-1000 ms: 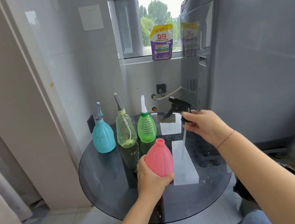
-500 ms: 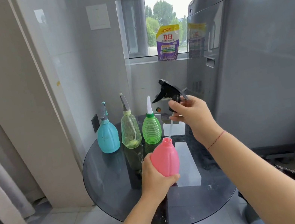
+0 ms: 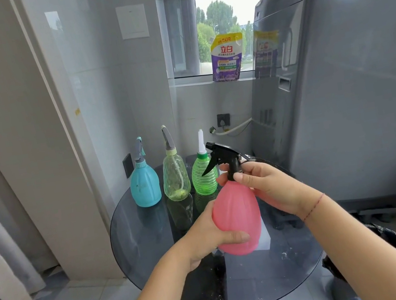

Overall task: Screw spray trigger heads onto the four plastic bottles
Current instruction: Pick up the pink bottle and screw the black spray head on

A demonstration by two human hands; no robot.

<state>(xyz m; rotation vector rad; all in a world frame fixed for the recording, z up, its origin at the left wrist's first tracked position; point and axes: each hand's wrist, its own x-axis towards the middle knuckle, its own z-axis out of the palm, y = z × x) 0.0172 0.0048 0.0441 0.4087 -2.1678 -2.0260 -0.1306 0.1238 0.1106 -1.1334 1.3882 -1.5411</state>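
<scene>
A person's left hand (image 3: 208, 238) grips the pink bottle (image 3: 236, 218) above the round glass table (image 3: 139, 242), steadying it, while the right hand (image 3: 264, 185) pinches the black trigger head (image 3: 222, 157) at its neck (presumably to thread it on).

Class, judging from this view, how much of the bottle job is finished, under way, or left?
Done: teal bottle, clear yellow-green bottle and ribbed green bottle carry heads. In hand: left hand steadies the pink bottle; right hand seats the black trigger head. Left: tightening it.
</scene>
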